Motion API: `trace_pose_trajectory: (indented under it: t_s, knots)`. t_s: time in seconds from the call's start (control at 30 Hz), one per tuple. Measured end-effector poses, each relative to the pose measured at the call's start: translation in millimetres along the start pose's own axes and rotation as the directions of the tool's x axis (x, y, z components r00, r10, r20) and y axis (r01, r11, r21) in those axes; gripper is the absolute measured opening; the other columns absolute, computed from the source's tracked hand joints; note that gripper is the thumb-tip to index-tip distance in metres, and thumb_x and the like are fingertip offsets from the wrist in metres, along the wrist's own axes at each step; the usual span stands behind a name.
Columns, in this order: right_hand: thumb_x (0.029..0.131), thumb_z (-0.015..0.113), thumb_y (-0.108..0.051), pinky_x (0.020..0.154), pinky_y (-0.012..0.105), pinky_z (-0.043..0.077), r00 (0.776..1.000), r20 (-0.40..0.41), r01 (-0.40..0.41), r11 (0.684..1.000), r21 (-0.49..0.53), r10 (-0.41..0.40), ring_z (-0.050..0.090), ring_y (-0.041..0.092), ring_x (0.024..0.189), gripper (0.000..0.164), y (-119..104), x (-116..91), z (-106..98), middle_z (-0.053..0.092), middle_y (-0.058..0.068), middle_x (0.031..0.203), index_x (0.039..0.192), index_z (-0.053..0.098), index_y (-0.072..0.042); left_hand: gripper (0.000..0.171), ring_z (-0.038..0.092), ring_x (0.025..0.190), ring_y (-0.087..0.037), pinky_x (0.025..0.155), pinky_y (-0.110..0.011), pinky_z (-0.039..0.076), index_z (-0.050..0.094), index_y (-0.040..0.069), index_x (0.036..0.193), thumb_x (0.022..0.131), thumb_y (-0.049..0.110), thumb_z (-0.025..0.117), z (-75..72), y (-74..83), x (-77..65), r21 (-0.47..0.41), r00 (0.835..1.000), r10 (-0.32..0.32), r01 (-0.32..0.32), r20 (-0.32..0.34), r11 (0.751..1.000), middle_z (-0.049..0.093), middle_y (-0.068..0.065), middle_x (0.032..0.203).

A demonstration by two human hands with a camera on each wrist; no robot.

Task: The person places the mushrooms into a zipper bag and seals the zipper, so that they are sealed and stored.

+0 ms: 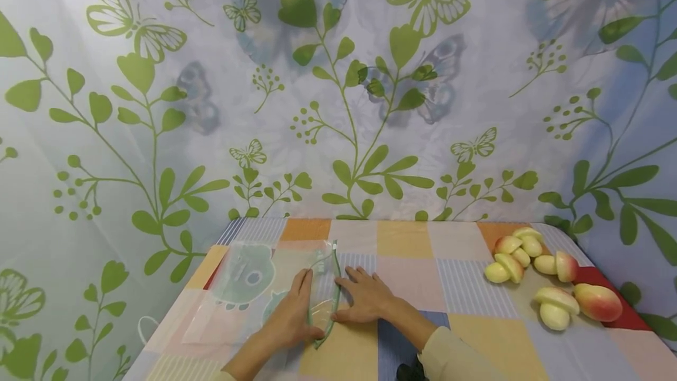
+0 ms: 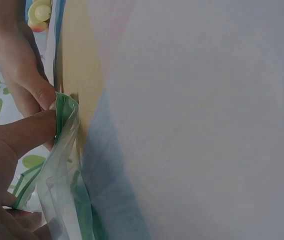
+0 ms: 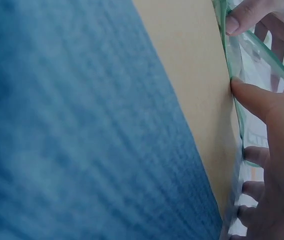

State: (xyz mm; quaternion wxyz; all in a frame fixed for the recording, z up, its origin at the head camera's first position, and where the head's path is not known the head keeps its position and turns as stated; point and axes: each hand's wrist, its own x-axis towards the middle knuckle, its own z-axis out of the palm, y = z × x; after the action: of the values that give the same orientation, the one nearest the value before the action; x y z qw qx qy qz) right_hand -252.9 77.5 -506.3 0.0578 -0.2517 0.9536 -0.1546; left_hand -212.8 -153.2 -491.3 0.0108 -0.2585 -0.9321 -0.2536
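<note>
A clear zip bag (image 1: 248, 293) with green edging and a printed green cartoon figure lies flat on the table's left half. Its mouth gapes toward the right. My left hand (image 1: 290, 313) rests on the bag at the mouth, fingers fairly straight along one edge and thumb reaching across to the lower corner. On the opposite side, my right hand (image 1: 367, 296) has spread fingers and thumb touching the green rim. The right wrist view shows the right thumb (image 3: 254, 97) against that rim, near the left thumb (image 3: 237, 22). Nothing shows inside the bag's mouth.
Several yellow mushroom-shaped pieces (image 1: 555, 308) and a red-yellow mango-like fruit (image 1: 597, 303) sit at the table's right. Patchwork cloth (image 1: 404, 237) covers the table. A leaf-printed curtain (image 1: 349, 104) hangs behind. Some small dark object (image 1: 409, 372) stands at the front edge.
</note>
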Motion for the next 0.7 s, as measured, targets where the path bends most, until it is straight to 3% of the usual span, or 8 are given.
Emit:
trace_pose_trajectory:
  t_s: [0.47,0.7]
  knots:
    - [0.089,0.067,-0.065,0.110,0.070,0.035,0.997,-0.033,0.071,0.997,0.044,-0.069,0.039,0.047,0.142,0.086,-1,-6,-14,0.043,0.023,0.156,0.154,0.050,-0.011,0.135,0.049,0.131,-0.053,0.104,-0.052,0.049,0.019,-0.015,0.156,0.058,0.026,0.102,1.4,0.4,3.5,0.017,0.999,0.000,0.001,-0.040,1.000,0.022,-0.035,0.159]
    - [0.089,0.067,-0.067,0.110,0.069,0.035,0.997,-0.019,0.073,0.995,0.071,-0.072,0.042,0.043,0.142,0.088,12,-13,-24,0.042,0.020,0.157,0.156,0.047,-0.014,0.136,0.051,0.129,-0.052,0.104,-0.051,0.049,0.017,-0.014,0.157,0.059,0.027,0.102,2.9,-0.8,2.9,0.007,0.999,-0.014,0.014,-0.035,1.000,0.021,-0.035,0.159]
